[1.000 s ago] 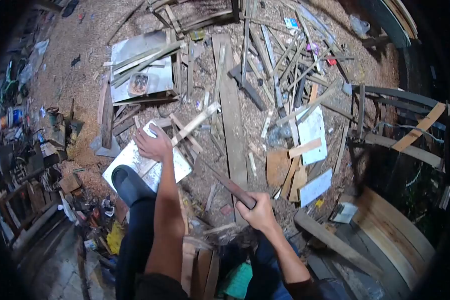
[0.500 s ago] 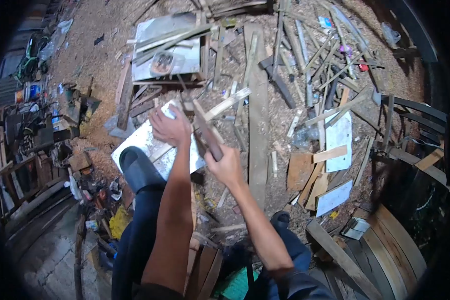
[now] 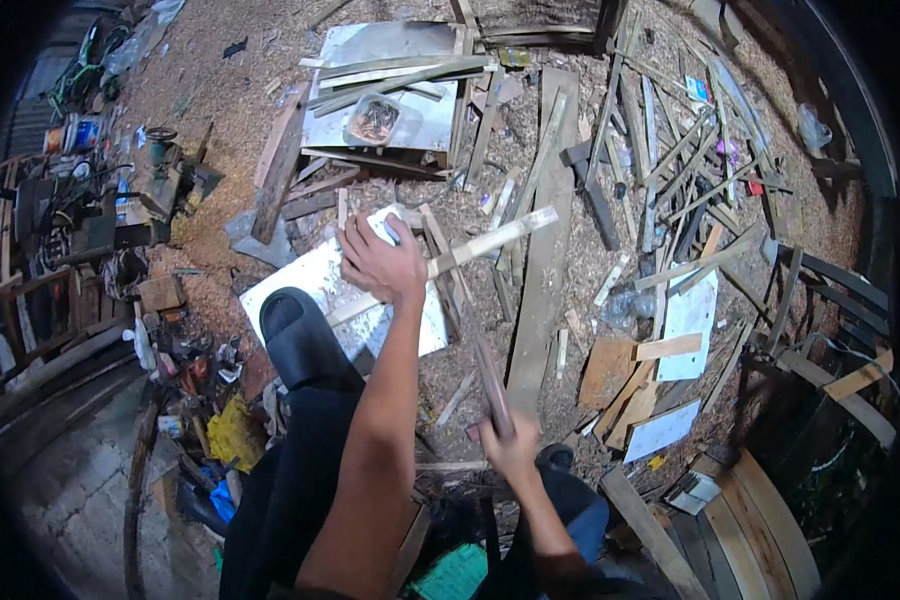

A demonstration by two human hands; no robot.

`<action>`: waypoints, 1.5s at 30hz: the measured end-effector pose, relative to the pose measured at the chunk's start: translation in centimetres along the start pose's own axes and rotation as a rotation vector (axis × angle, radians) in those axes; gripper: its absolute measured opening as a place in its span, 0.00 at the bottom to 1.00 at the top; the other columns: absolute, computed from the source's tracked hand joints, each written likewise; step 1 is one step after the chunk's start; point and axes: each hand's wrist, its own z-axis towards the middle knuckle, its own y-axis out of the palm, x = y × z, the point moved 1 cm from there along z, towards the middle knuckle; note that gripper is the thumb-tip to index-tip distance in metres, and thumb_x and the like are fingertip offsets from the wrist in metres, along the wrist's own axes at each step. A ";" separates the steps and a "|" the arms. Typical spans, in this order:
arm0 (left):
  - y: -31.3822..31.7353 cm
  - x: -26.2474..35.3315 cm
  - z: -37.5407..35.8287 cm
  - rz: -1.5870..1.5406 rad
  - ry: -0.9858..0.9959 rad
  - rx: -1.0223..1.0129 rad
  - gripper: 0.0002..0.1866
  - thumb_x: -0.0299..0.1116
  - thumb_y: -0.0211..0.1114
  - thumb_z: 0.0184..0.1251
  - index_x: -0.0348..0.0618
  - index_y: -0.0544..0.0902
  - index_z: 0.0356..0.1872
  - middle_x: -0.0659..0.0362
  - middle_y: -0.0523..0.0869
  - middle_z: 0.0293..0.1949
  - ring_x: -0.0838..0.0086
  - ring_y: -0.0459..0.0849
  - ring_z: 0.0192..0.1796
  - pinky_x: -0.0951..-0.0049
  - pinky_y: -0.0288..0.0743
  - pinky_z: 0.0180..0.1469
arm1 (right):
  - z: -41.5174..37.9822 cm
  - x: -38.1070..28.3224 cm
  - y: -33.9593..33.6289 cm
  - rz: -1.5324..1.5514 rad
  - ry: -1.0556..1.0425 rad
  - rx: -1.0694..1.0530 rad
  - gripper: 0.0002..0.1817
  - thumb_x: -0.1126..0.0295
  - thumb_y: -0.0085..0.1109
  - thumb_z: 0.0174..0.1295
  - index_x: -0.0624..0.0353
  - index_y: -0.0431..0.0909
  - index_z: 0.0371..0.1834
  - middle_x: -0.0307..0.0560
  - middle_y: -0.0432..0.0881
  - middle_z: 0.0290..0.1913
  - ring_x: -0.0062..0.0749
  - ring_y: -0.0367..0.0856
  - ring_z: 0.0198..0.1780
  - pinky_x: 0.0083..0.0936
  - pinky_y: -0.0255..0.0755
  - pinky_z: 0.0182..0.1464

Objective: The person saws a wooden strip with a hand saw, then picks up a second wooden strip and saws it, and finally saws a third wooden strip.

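Note:
My left hand [image 3: 382, 262] lies on the white board [image 3: 295, 280], palm down with its fingers spread near the upper corner; anything under the palm is hidden. A pale wooden strip [image 3: 500, 235] runs across the board beneath my left wrist and sticks out to the right. My foot in a dark shoe [image 3: 305, 340] rests on the board and the strip's lower end. Off to the lower right, my right hand [image 3: 512, 445] is closed around a long brown bar-like tool [image 3: 492, 380], whose exact kind I cannot make out. The tool points up, apart from the strip.
Beyond the board stands a white-topped box [image 3: 430, 125] bearing wooden strips and a clear tub [image 3: 378, 120] of small pieces. A long plank [image 3: 540, 300] lies on the right. Scrap sticks, panels and wood chips cover the ground. Clutter and a yellow bag [image 3: 232, 435] lie left.
My right hand has drawn back down and to the right with the tool, away from the strip. My left hand stays on the board. The camera view has shifted slightly.

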 end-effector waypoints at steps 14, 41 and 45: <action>0.1 -0.3 -0.1 0.017 0.036 0.038 0.20 0.44 0.57 0.65 0.41 0.77 0.53 0.54 0.77 0.58 0.59 0.67 0.68 0.56 0.56 0.63 | -0.8 1.6 -3.3 0.046 0.151 -0.202 0.09 0.76 0.63 0.46 0.66 0.81 0.32 0.56 0.81 0.26 0.44 0.84 0.28 0.32 0.75 0.33; -0.4 1.0 0.4 0.015 0.011 -0.097 0.17 0.45 0.54 0.69 0.44 0.76 0.48 0.55 0.77 0.49 0.63 0.71 0.60 0.53 0.53 0.64 | 0.7 1.2 -6.9 0.030 0.215 -0.231 0.09 0.76 0.65 0.44 0.61 0.85 0.32 0.56 0.82 0.25 0.51 0.84 0.29 0.35 0.77 0.35; 0.0 0.4 0.7 0.026 0.049 -0.080 0.17 0.45 0.53 0.69 0.43 0.76 0.48 0.55 0.77 0.49 0.63 0.70 0.61 0.55 0.52 0.64 | 12.9 0.2 3.2 0.054 0.101 -0.246 0.12 0.68 0.64 0.49 0.68 0.78 0.29 0.59 0.73 0.20 0.37 0.71 0.17 0.32 0.68 0.25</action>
